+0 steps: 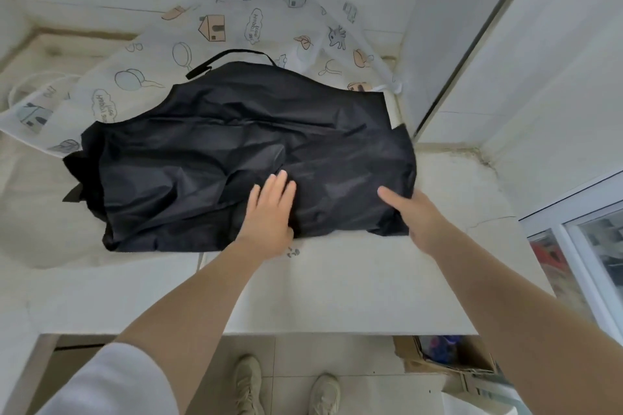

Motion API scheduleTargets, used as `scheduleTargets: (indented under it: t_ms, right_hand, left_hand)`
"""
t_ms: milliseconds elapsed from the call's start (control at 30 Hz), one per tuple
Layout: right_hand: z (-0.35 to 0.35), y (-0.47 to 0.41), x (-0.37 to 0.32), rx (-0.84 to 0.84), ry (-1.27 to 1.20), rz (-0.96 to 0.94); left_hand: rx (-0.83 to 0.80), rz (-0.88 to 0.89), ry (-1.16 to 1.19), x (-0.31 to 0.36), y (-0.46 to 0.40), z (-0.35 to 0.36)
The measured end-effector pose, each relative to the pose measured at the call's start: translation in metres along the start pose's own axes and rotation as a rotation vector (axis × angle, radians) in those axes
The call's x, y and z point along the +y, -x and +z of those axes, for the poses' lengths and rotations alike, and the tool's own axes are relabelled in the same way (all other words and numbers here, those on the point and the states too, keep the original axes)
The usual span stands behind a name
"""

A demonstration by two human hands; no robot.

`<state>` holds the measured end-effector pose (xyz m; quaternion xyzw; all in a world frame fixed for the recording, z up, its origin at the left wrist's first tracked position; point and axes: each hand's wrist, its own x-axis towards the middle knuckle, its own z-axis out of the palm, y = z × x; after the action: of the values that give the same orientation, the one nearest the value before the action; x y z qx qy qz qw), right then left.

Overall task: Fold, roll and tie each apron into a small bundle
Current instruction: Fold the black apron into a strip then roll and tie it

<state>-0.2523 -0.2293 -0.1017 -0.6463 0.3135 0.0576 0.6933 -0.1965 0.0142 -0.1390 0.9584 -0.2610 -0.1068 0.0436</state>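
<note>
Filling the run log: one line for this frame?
stage: smoothing | black apron flat on counter | left hand pressing flat | right hand at right edge, grip unclear | patterned apron behind

Bright, even, soft light, faint shadows, strong wide-angle bending at the edges, slight motion blur on the hands [269,209].

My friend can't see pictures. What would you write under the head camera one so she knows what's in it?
A person's left hand and right hand press flat on a crumpled black apron spread across a pale countertop. A white apron with cartoon prints lies behind it, and a cardboard box sits on the floor below.
</note>
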Motion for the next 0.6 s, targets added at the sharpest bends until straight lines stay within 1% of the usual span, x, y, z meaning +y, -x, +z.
scheduleTargets:
  t_ms: [67, 133, 200, 233, 267, 333, 400, 467, 533, 567, 600]
  right_hand:
    - [0.003, 0.001, 0.009, 0.036, 0.114, 0.091]
    - [0.002, 0.002, 0.009, -0.005, 0.188, 0.162]
    - [-0.001, 0.001, 0.006, -0.065, 0.213, 0.195]
    - [-0.005, 0.001, 0.007, -0.073, 0.293, 0.181]
    - [-0.008, 0.002, 0.008, -0.058, 0.415, 0.148]
    - [-0.017, 0.006, 0.013, 0.068, 0.578, 0.049]
    - [-0.028, 0.011, 0.016, 0.145, 0.547, -0.002]
    - [-0.038, 0.016, 0.014, 0.123, 0.415, -0.026]
    - [-0.048, 0.020, 0.010, 0.006, 0.222, -0.013]
    - [-0.052, 0.022, 0.009, -0.065, 0.158, 0.000]
    - [-0.052, 0.025, 0.008, -0.128, 0.156, 0.011]
  left_hand:
    - [-0.024, 0.186, 0.065, 0.010, 0.006, -0.001]
    - [-0.104, 0.291, 0.042, 0.025, 0.009, -0.001]
    - [-0.232, 0.304, -0.039, 0.035, 0.007, 0.001]
    - [-0.278, 0.287, -0.071, 0.039, 0.006, 0.003]
    - [-0.296, 0.261, -0.090, 0.041, 0.006, 0.006]
    - [-0.280, 0.214, -0.125, 0.042, 0.007, 0.007]
    - [-0.282, 0.201, -0.134, 0.040, 0.010, 0.005]
    - [-0.298, 0.211, -0.125, 0.036, 0.011, 0.004]
    - [-0.311, 0.209, -0.107, 0.033, 0.011, 0.003]
    - [-0.314, 0.201, -0.092, 0.032, 0.012, 0.002]
    - [-0.318, 0.187, -0.073, 0.032, 0.014, 0.002]
